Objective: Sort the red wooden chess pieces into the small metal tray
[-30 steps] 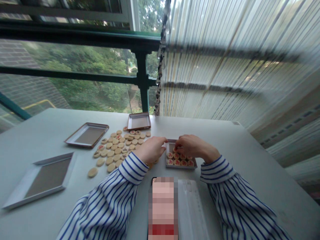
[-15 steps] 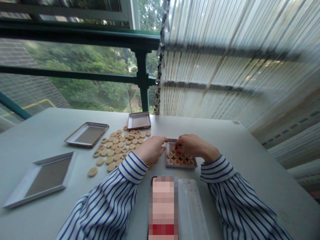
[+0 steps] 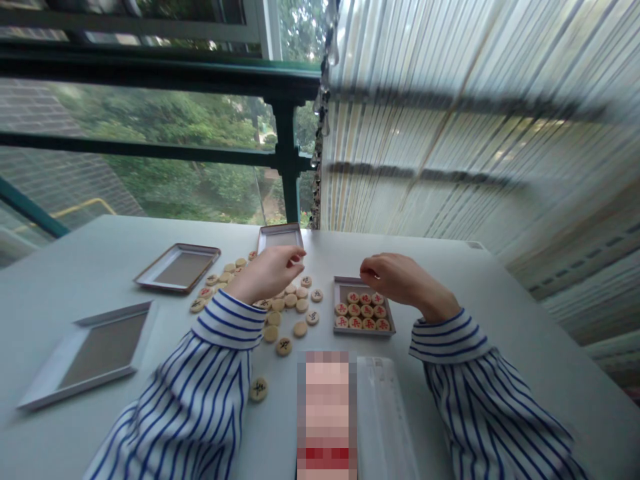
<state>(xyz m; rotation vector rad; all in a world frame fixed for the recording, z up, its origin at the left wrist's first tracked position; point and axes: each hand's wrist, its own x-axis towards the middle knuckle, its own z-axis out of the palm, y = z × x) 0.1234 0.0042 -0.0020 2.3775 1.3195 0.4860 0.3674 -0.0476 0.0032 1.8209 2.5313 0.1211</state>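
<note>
My left hand hovers over the scattered round wooden pieces, its fingers slightly apart and nothing visible in them. Some pieces lie face down, others show black or red characters. My right hand is raised over the back right corner of a small open box, its fingers curled together; whatever they hold, if anything, is hidden. Inside the box, several red-marked pieces lie face up in rows. The box's back left part shows bare bottom.
A phone with a blurred screen lies in front, beside a clear plastic case. Open trays stand at the left, back left and back. One black-marked piece lies near my left sleeve.
My left hand has moved left and back, away from the box, uncovering pieces on the table. My right hand has lifted out of the box, where more red-marked pieces now show.
</note>
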